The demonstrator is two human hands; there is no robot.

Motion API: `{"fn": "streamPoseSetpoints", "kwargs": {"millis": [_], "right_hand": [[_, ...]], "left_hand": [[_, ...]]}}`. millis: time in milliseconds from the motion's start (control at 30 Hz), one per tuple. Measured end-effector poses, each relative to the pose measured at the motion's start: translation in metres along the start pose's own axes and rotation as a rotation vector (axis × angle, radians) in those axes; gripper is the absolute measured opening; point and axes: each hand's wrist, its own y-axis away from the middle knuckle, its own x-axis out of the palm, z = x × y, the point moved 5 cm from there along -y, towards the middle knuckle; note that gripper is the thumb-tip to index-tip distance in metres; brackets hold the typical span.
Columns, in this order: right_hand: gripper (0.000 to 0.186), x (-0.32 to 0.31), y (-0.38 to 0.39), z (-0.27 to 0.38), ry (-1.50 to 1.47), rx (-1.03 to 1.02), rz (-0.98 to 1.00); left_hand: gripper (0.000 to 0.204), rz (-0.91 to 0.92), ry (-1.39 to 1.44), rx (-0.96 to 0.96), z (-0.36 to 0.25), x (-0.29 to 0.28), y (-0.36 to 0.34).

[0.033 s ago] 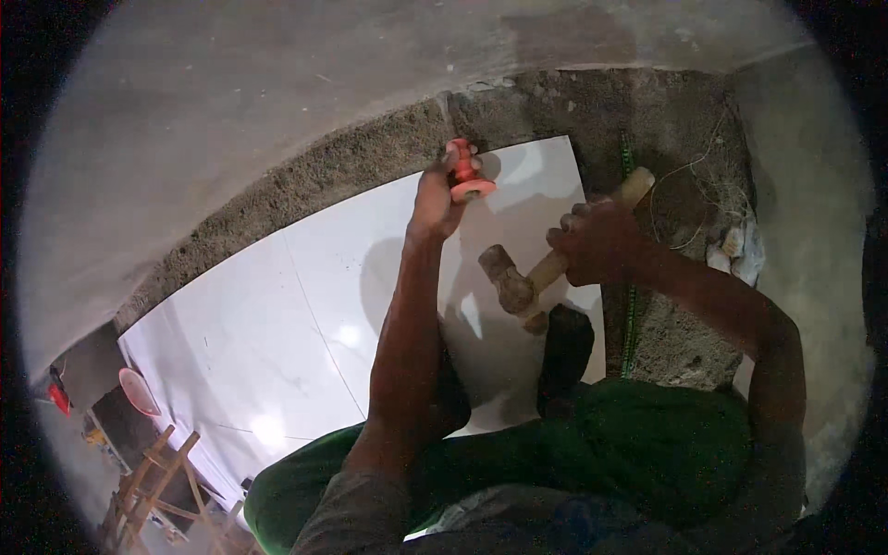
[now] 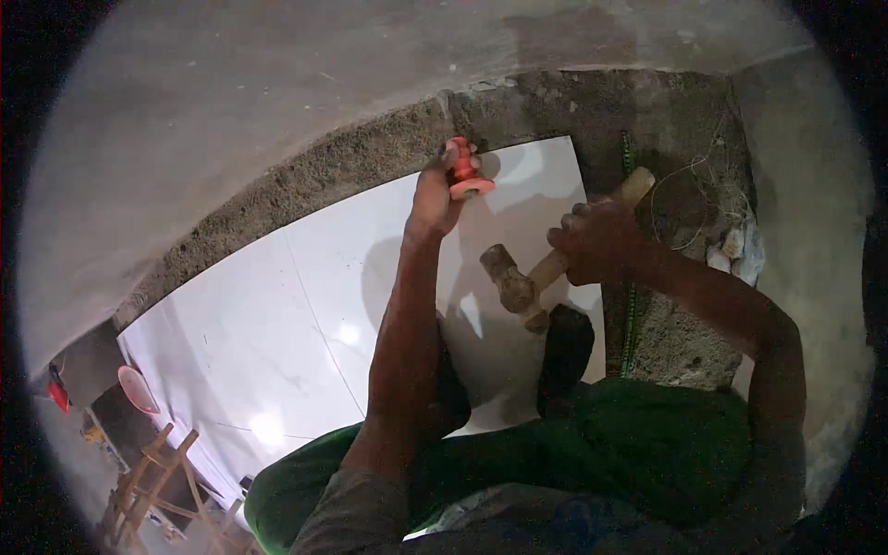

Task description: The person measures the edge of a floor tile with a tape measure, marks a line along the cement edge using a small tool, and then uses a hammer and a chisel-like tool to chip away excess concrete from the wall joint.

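Observation:
My left hand is wrapped round the red ribbed grip of a chisel with a round hand guard. It sits over the far edge of a white floor tile, beside the rough mortar strip at the wall. Fingers and guard hide much of the chisel; a thin grey shape runs beyond it toward the wall, and I cannot tell if that is its blade. To the right, my right hand grips the wooden handle of a hammer. The metal hammer head hangs over the tile, apart from the chisel.
A plastered wall curves along the far side, another on the right. A green strip lies on rough ground, near loose wire and a plastic bag. Lower left are a pink basin and a wooden frame.

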Motion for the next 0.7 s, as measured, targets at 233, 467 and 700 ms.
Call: {"fn": "streamPoseSetpoints", "kwargs": {"millis": [233, 467, 700], "right_hand": [[0.041, -0.016, -0.001, 0.055, 0.031, -0.409, -0.193], [0.031, 0.015, -0.026, -0.017, 0.006, 0.011, -0.001], [0.034, -0.030, -0.008, 0.057, -0.130, -0.528, -0.263]], "left_hand": [[0.032, 0.030, 0.020, 0.001, -0.005, -0.006, 0.000], [0.029, -0.106, 0.102, -0.077, -0.008, 0.016, -0.001], [0.027, -0.031, 0.104, -0.051, -0.013, 0.006, -0.012]]}}
